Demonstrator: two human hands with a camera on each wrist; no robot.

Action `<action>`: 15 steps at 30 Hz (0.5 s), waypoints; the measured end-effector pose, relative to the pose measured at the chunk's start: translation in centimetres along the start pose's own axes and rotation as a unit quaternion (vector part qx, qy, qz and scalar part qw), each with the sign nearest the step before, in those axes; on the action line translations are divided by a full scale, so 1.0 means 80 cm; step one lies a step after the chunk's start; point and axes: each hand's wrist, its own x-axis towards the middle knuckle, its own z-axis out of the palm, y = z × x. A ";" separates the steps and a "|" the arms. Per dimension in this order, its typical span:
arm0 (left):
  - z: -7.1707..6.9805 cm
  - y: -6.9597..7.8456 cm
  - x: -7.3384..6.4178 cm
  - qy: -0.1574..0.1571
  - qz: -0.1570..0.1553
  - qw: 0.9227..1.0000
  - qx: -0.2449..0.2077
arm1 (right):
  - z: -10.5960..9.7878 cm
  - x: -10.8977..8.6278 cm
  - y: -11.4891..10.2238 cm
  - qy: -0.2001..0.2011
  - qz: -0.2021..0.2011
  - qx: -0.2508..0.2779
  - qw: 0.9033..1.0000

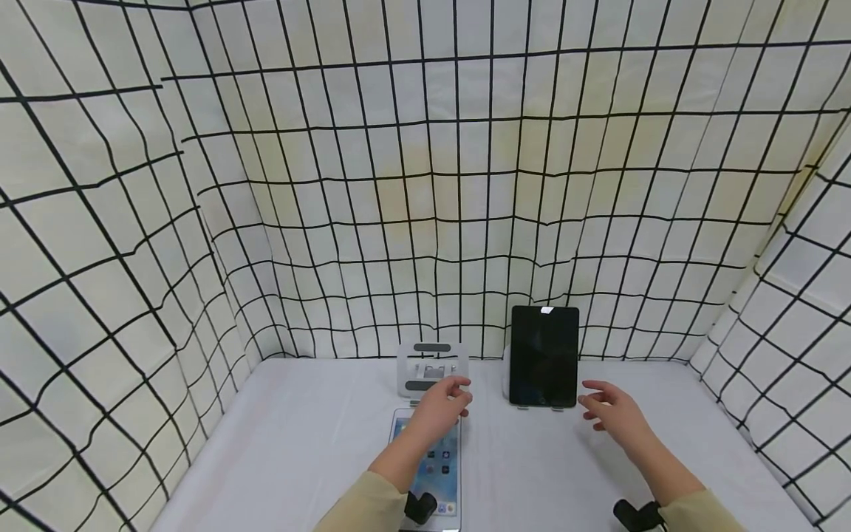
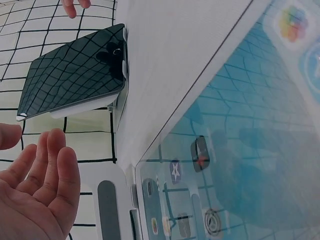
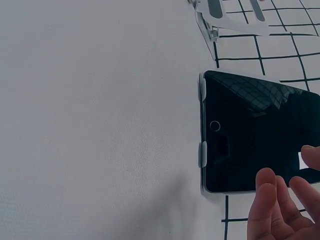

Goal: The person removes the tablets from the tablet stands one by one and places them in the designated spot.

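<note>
A tablet with a dark screen (image 1: 544, 356) leans upright on a stand at the back of the table; in the right wrist view its home button and the stand's two front lips show. Just off its right edge hovers my right hand (image 1: 614, 415), fingers loosely bent and holding nothing. A white tablet with its screen lit (image 1: 444, 473) lies flat nearer to me, app icons showing. Above its far end is my left hand (image 1: 440, 408), relaxed, nothing in it. Behind that hand stands a white tablet stand (image 1: 433, 356) with grey pads, partly covered by the fingers.
White cloth covers the table (image 1: 299, 443). Behind it and at both sides rise white curtains with a black grid (image 1: 465, 185). A small black camera is strapped at each wrist, the left one (image 1: 420, 508) over the lit tablet in the head view.
</note>
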 end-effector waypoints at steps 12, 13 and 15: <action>0.016 0.001 0.020 0.030 0.002 0.999 -0.012 | 0.000 0.015 0.004 0.025 0.002 -0.003 1.000; 0.017 0.002 0.021 0.033 0.002 0.999 -0.013 | 0.000 0.016 0.004 0.026 0.002 -0.002 1.000; 0.019 0.003 0.023 0.035 0.003 0.999 -0.016 | -0.001 0.018 0.005 0.029 0.003 -0.001 1.000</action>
